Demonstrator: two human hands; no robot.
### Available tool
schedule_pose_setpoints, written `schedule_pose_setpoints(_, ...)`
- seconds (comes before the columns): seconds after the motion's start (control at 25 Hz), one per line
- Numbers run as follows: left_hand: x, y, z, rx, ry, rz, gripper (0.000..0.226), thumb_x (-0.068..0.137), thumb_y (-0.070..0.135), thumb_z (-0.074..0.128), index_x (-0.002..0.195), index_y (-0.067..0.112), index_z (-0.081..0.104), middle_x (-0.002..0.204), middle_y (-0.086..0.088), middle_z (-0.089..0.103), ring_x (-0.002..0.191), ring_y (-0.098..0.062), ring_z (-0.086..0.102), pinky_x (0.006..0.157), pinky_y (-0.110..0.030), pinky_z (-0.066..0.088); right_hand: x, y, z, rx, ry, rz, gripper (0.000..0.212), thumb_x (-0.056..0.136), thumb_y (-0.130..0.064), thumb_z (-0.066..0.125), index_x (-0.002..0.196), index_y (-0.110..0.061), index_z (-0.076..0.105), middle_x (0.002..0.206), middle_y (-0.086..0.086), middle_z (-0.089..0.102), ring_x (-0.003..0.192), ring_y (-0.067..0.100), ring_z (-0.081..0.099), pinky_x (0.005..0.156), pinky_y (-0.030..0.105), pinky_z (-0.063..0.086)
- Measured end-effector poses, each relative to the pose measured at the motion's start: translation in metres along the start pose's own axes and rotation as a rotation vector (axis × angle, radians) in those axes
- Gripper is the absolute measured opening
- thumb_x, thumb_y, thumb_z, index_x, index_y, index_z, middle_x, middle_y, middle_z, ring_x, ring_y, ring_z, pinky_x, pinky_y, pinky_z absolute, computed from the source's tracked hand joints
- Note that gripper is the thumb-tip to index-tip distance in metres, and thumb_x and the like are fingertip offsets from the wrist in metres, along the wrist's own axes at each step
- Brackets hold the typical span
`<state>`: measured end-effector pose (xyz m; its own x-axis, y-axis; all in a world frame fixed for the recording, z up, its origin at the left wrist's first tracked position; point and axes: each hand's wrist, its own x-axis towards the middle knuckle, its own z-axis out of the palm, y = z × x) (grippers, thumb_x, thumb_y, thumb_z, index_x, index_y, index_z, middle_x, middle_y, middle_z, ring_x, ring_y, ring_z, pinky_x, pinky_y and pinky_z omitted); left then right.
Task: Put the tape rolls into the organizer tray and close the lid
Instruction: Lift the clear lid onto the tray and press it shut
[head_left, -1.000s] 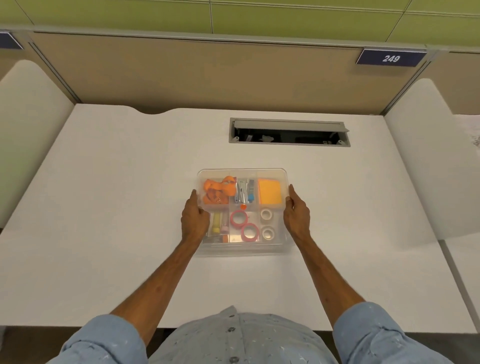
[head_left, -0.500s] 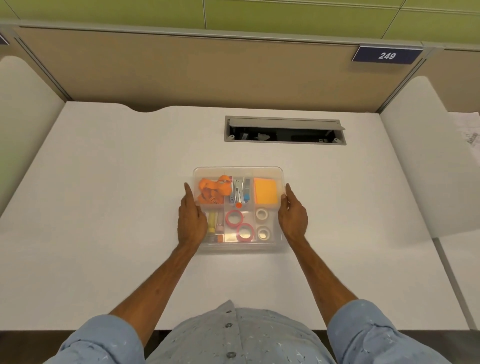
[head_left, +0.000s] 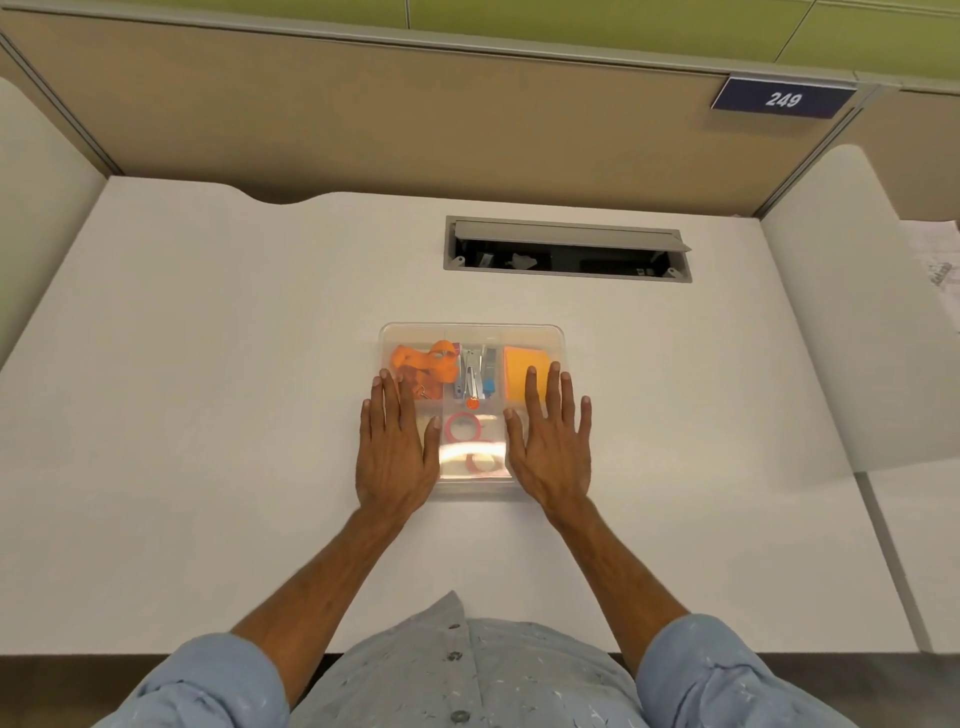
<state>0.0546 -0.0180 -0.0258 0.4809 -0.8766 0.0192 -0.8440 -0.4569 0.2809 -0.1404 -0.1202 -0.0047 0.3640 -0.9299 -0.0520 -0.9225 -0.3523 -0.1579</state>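
Observation:
A clear plastic organizer tray (head_left: 470, 332) with its transparent lid on sits in the middle of the white desk. Through the lid I see two red tape rolls (head_left: 462, 427) in the near middle compartment. The white tape rolls are hidden under my right hand. My left hand (head_left: 395, 441) lies flat, fingers spread, on the lid's left side. My right hand (head_left: 551, 436) lies flat on the lid's right side. Neither hand grips anything.
The tray also holds an orange strap (head_left: 426, 361), a stapler (head_left: 471, 379) and an orange pad (head_left: 522, 371). An open cable hatch (head_left: 566, 252) is set in the desk behind the tray. Partition panels stand at the back and both sides.
Both hands moved from the tray's side walls onto the top of the lid and now lie flat on it. The tray has not shifted on the desk.

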Motion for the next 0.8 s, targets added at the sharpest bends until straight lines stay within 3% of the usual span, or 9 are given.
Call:
schedule_pose_setpoints(0.08, 0.001, 0.000, 0.002, -0.004, -0.017, -0.014, 0.081, 0.108, 0.059, 0.025, 0.170, 0.009, 0.009, 0.179, -0.018, 0.013, 0.167, -0.034, 0.013, 0.136, -0.049, 0.020, 0.000, -0.001, 0.001, 0.032, -0.009, 0.014, 0.080, 0.107, -0.067, 0.025, 0.170, -0.028, -0.005, 0.180, 0.005, -0.009, 0.168, 0.025, -0.006, 0.135, 0.056, 0.009)
schedule_pose_setpoints(0.32, 0.002, 0.000, 0.000, -0.048, -0.016, -0.009, 0.081, 0.109, 0.054, 0.036, 0.170, 0.008, 0.009, 0.179, -0.017, 0.013, 0.167, -0.033, 0.012, 0.135, -0.050, 0.021, 0.003, 0.000, -0.004, 0.162, -0.056, 0.038, 0.087, 0.106, -0.067, 0.034, 0.171, -0.023, -0.005, 0.180, 0.003, -0.007, 0.168, 0.023, -0.004, 0.122, 0.051, 0.045)
schedule_pose_setpoints(0.4, 0.002, 0.000, -0.003, -0.082, -0.034, -0.004, 0.082, 0.109, 0.054, 0.040, 0.170, 0.007, 0.010, 0.178, -0.017, 0.014, 0.167, -0.033, 0.012, 0.135, -0.050, 0.021, 0.004, 0.001, -0.007, 0.201, -0.074, 0.044, 0.087, 0.107, -0.064, 0.037, 0.171, -0.022, -0.004, 0.180, 0.001, -0.006, 0.168, 0.021, -0.004, 0.119, 0.047, 0.049)
schedule_pose_setpoints(0.52, 0.002, 0.000, -0.007, -0.145, -0.038, 0.007, 0.080, 0.108, 0.053, 0.041, 0.170, 0.009, 0.014, 0.178, -0.016, 0.016, 0.167, -0.033, 0.012, 0.135, -0.051, 0.020, 0.004, 0.004, -0.013, 0.259, -0.109, 0.016, 0.085, 0.108, -0.061, 0.038, 0.171, -0.024, -0.006, 0.180, 0.001, -0.008, 0.167, 0.020, -0.006, 0.133, 0.053, 0.025)
schedule_pose_setpoints(0.64, 0.003, -0.001, -0.012, -0.143, -0.026, 0.030, 0.077, 0.108, 0.053, 0.035, 0.170, 0.012, 0.015, 0.179, -0.014, 0.014, 0.167, -0.033, 0.012, 0.136, -0.052, 0.017, 0.006, 0.007, -0.018, 0.218, -0.123, -0.002, 0.082, 0.109, -0.061, 0.033, 0.170, -0.026, -0.007, 0.180, -0.002, -0.010, 0.167, 0.017, -0.010, 0.136, 0.054, -0.003)
schedule_pose_setpoints(0.8, 0.019, 0.002, -0.022, -0.076, 0.017, 0.074, 0.073, 0.109, 0.052, 0.031, 0.169, 0.011, 0.021, 0.178, -0.012, 0.019, 0.166, -0.030, 0.018, 0.136, -0.054, 0.015, 0.024, 0.004, -0.028, 0.223, -0.112, -0.004, 0.072, 0.113, -0.054, 0.029, 0.171, -0.024, -0.001, 0.180, -0.002, -0.007, 0.167, 0.015, -0.006, 0.135, 0.054, -0.005)
